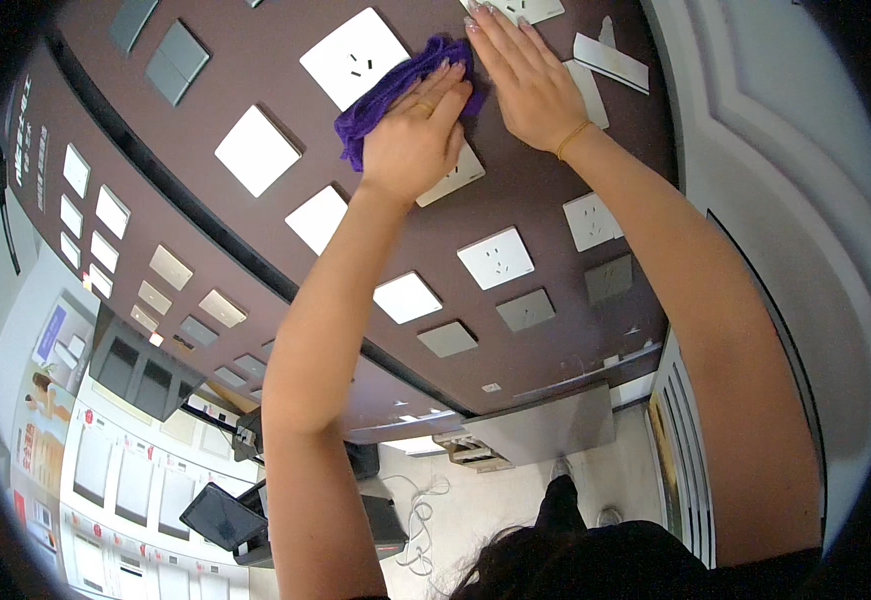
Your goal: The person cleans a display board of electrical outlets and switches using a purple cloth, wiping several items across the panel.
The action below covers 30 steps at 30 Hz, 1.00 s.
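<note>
My left hand [420,124] presses a bunched purple cloth [364,124] against the brown display panel [390,236]. The cloth overlaps the lower right edge of a large white socket plate [349,56]. Partly hidden below my left wrist is a pale socket plate [461,176]. My right hand [529,86] lies flat with extended fingers and holds nothing. Its fingertips reach the edge of another white socket plate [533,9], which the top of the picture cuts off. A pale plate [587,94] shows beside the right hand, partly covered by it.
A white strip [611,62] sticks out at the panel's right. More sockets [495,258] and grey plates [448,339] are mounted lower down. White moulding [795,165] borders the right side. A cable [422,517] lies on the floor, near a dark monitor [224,517].
</note>
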Motion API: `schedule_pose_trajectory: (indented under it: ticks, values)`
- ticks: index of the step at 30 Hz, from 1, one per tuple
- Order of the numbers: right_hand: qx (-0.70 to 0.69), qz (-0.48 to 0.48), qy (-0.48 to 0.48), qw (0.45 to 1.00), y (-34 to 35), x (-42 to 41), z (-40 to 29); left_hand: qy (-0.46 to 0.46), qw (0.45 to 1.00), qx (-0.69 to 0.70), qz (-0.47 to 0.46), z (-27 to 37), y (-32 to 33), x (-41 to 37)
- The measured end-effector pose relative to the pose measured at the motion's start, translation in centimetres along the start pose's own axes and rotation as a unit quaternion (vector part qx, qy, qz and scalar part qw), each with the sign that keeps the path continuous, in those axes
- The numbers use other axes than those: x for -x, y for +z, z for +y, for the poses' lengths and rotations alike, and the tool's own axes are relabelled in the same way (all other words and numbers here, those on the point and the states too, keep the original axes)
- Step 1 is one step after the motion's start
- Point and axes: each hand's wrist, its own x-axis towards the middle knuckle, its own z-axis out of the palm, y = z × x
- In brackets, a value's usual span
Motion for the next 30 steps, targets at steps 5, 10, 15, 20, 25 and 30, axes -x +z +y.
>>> schedule_pose_trajectory:
  ticks: [5,10,15,20,25,30]
  values:
    - [0.016,-0.012,-0.001,1.000,0.2,0.1,0.4,-0.009,0.998,0.025,-0.063,-1.5,-2.3,2.9]
    - [0.026,0.003,-0.008,1.000,1.1,0.3,0.3,-0.099,0.994,-0.030,0.016,-1.0,-1.4,6.8]
    - [0.030,-0.019,-0.009,0.999,-0.2,0.0,-0.1,-0.235,0.962,-0.028,0.133,1.7,0.9,8.0]
    - [0.029,-0.036,-0.016,0.999,-0.1,0.2,0.0,-0.361,0.911,-0.005,0.200,4.7,3.0,8.8]
    - [0.035,-0.036,-0.027,0.998,0.1,0.1,0.0,-0.394,0.896,0.002,0.205,8.5,5.0,11.4]
    - [0.027,-0.039,-0.026,0.999,0.2,0.1,0.2,-0.380,0.903,0.012,0.199,11.2,6.7,13.6]
